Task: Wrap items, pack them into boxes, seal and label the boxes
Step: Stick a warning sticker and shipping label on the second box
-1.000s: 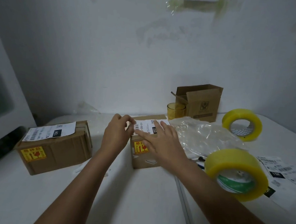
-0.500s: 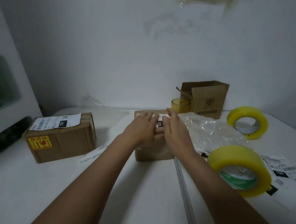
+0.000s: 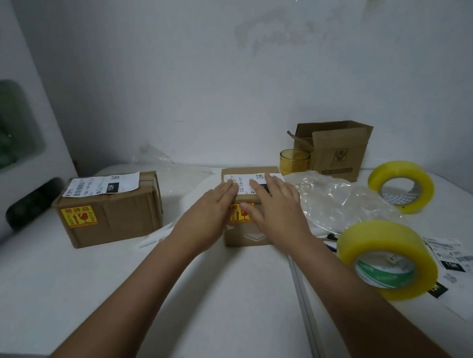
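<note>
A small brown box (image 3: pixel 250 236) stands in the middle of the white table, with a white shipping label (image 3: pixel 247 183) on its top and a yellow fragile sticker on its front. My left hand (image 3: pixel 209 214) lies flat over the box's left edge, fingers straight on the label. My right hand (image 3: pixel 276 206) presses flat on the label's right part, its thumb over the sticker. A second sealed, labelled box (image 3: pixel 109 207) sits to the left.
Two yellow tape rolls stand on the right, one near (image 3: pixel 388 257), one far (image 3: pixel 401 186). Crumpled clear plastic wrap (image 3: pixel 339 204) lies beside the middle box. An open cardboard box (image 3: pixel 334 149) and an amber glass (image 3: pixel 294 161) are behind. Loose labels (image 3: pixel 457 256) lie at far right.
Both hands went from pinching and placing the label to lying flat on it, and they have slid apart across the box top. The camera view shifted slightly.
</note>
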### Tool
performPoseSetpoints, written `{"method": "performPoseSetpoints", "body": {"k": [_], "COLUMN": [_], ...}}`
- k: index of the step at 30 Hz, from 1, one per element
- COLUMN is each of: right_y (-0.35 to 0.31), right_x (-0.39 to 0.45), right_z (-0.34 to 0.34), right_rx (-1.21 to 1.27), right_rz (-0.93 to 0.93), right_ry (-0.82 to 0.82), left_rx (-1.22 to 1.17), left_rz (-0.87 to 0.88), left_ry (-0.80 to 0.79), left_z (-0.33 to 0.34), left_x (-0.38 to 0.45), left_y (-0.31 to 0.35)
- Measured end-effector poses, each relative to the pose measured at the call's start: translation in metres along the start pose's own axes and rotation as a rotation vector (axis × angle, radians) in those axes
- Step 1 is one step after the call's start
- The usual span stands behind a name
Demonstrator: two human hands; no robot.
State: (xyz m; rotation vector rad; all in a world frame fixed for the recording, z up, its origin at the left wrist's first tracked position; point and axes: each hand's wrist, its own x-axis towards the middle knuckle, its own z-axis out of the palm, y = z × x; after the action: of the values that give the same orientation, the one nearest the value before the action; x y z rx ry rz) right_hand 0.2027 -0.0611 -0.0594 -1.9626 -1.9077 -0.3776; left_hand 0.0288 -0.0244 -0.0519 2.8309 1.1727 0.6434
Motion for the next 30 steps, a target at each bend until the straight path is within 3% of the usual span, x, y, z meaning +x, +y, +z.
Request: {"method": "performPoseSetpoints", "body": {"k": [12,18,20,25,30], "right_y": [0.006,0.022,0.029,0.018,0.010], "right_x": [0.002,0.003,0.010,0.032,0.044], "right_z": [-0.016,-0.017,-0.016,-0.026,-0.025], "right_rx": [-0.005,0.426,0.503,0.212,0.108], "right_rz": [0.028,0.308,0.310,0.013,0.064], "right_ry": [-0.083,-0.184,-0.181,-0.346,-0.407], "left_rx": [0.027,-0.041,-0.056,-0.071,-0.055], "left_rz": [-0.117,-0.100,-0.110,-0.133,-0.154], "left_ry": [0.041,0.136,0.163,0.175,0.156], "left_z": [-0.004,-0.007,-0.006,-0.010,-0.014], "left_x": [-0.013,-0.014,-0.013,-0.011,-0.007], "left_y": [0.015,0.015,0.014,0.015,0.015]}}
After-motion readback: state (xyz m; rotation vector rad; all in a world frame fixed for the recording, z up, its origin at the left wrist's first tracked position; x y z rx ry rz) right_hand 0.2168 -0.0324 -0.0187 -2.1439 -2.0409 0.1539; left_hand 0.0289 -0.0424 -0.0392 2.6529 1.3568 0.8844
